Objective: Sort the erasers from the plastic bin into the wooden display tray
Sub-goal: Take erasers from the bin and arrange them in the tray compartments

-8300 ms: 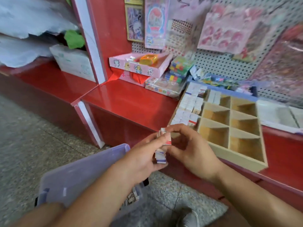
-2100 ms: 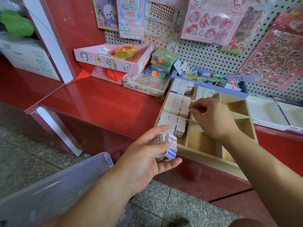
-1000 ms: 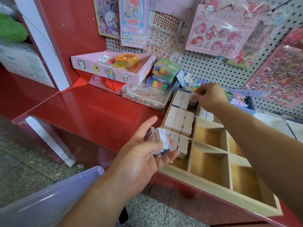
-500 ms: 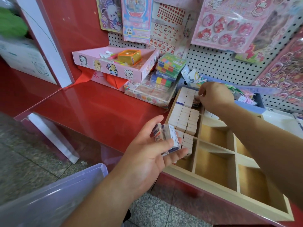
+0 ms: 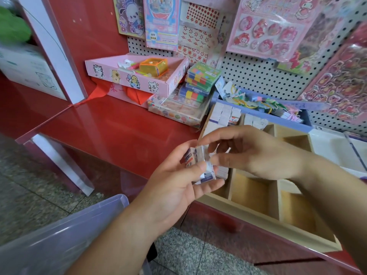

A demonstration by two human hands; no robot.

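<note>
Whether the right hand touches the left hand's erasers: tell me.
Cannot tell. Head view: right hand fingertips overlap the erasers in the left hand; blur hides contact.

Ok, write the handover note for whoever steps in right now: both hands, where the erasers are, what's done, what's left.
Left hand grips a small stack of erasers over the near left corner of the wooden tray.
Right hand is at the stack with its fingers curled; blur hides whether it has pinched one.
Done: the tray's left column holds packed erasers where it shows, and a few more stand in the next column's far compartment.
Left: the other compartments in view are empty. Place the held stack, then take more from the plastic bin at lower left; its contents are out of view.
</note>
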